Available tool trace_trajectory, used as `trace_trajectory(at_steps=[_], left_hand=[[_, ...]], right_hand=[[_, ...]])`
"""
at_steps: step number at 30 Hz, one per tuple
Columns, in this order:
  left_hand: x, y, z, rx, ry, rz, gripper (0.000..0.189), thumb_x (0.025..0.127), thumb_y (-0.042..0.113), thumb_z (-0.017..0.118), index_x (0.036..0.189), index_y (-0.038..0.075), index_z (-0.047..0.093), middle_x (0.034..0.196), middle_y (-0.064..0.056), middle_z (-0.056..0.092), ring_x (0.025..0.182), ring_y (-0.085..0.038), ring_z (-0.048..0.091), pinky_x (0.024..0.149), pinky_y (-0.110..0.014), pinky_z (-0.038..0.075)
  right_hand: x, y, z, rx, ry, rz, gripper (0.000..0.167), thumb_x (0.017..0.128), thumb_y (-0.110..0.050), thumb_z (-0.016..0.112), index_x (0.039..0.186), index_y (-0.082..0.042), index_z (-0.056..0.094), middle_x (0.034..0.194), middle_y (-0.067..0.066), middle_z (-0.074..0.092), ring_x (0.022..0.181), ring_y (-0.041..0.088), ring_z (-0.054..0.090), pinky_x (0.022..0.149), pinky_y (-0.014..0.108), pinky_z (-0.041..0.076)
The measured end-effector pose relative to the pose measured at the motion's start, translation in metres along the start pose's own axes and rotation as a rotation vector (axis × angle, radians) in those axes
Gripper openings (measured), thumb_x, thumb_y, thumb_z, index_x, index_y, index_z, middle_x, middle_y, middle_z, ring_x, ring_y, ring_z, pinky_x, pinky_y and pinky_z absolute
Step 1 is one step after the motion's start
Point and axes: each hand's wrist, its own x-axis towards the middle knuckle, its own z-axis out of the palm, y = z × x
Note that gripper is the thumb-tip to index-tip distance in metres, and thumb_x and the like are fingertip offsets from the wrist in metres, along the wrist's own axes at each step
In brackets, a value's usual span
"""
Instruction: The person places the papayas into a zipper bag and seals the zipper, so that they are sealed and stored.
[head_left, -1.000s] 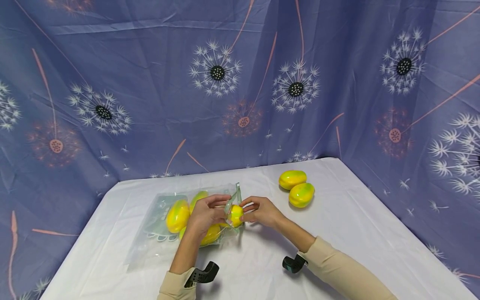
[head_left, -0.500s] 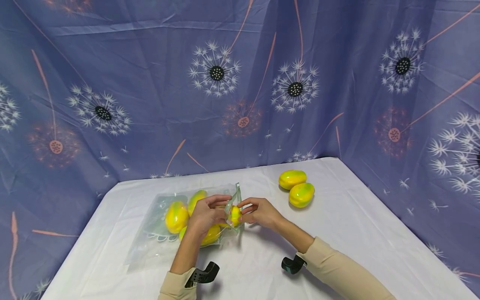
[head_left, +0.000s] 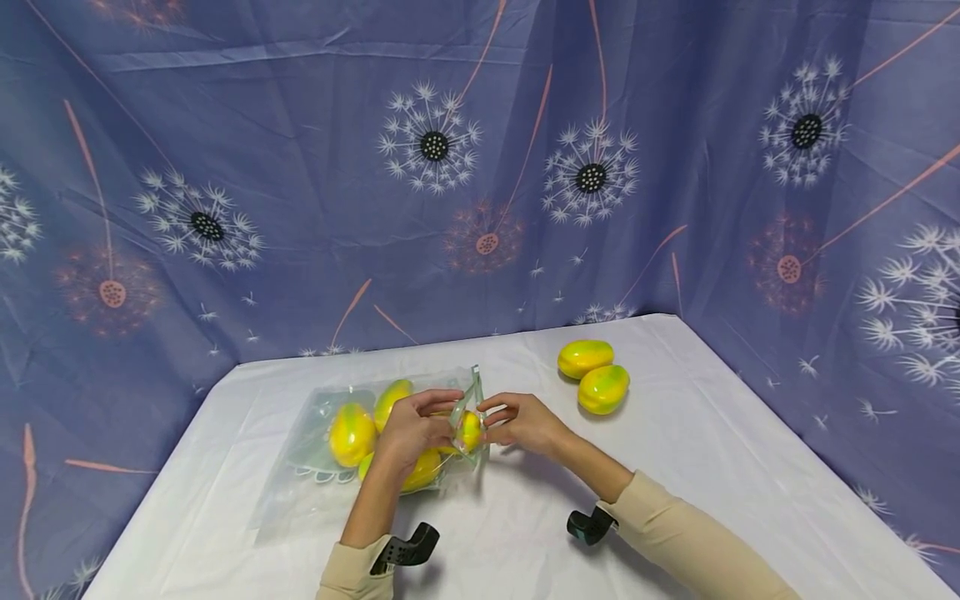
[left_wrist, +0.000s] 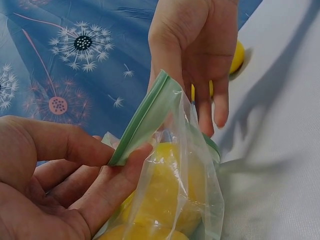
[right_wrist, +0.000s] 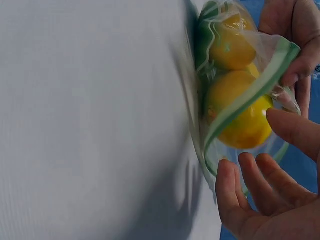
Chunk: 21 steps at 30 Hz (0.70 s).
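A clear zip bag [head_left: 300,483] with a green zip strip lies on the table, several oval yellow-green fruits inside. My left hand [head_left: 408,429] pinches the bag's green zip edge [left_wrist: 142,115] between thumb and fingers, so the mouth stands open toward the right. Just inside the mouth sits one glossy fruit [right_wrist: 240,110]. At that mouth is my right hand [head_left: 525,423], its fingers [right_wrist: 267,185] loosely bent and spread, with a gap to the fruit in the right wrist view. Other bagged fruits [head_left: 352,435] lie farther left, partly hidden by the left hand.
Two more yellow-green fruits, a rear one [head_left: 585,359] and a front one [head_left: 603,390], lie close together at the back right of the white-covered table [head_left: 675,467]. A blue curtain [head_left: 315,208] with dandelion prints hangs behind and at the sides.
The fruit at the mouth has slid slightly left, deeper into the bag, and my right fingers have come off it. The bagged fruits shifted a little left; my left hand stays put.
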Motion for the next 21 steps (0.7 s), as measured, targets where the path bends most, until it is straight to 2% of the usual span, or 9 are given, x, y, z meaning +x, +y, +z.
trace_trajectory(at_steps=[4,9,21], left_hand=[[0.0,0.0,0.0,-0.005,0.003,0.0,0.052,0.076,-0.015,0.064,0.126,0.0,0.069,0.12,-0.021,0.069,0.079,-0.023,0.07,0.067,-0.034,0.063],[0.0,0.001,0.001,-0.015,0.004,0.006,0.053,0.075,-0.016,0.063,0.125,-0.001,0.069,0.117,-0.019,0.069,0.075,-0.023,0.069,0.065,-0.034,0.063],[-0.002,0.002,-0.001,-0.014,-0.004,0.009,0.053,0.075,-0.017,0.063,0.126,-0.001,0.069,0.12,-0.021,0.068,0.077,-0.022,0.068,0.066,-0.033,0.063]], right_hand=[[-0.002,-0.004,-0.011,-0.055,0.026,0.022,0.058,0.078,-0.017,0.086,0.132,-0.008,0.066,0.113,0.017,0.073,0.088,0.019,0.07,0.08,0.04,0.061],[-0.008,-0.008,-0.029,-0.151,0.074,0.034,0.06,0.077,-0.021,0.088,0.131,-0.012,0.066,0.118,0.017,0.071,0.094,0.018,0.068,0.08,0.034,0.057],[-0.027,-0.02,-0.078,-0.276,0.202,-0.028,0.055,0.08,-0.024,0.086,0.13,-0.013,0.067,0.116,0.013,0.068,0.106,0.026,0.064,0.083,0.033,0.056]])
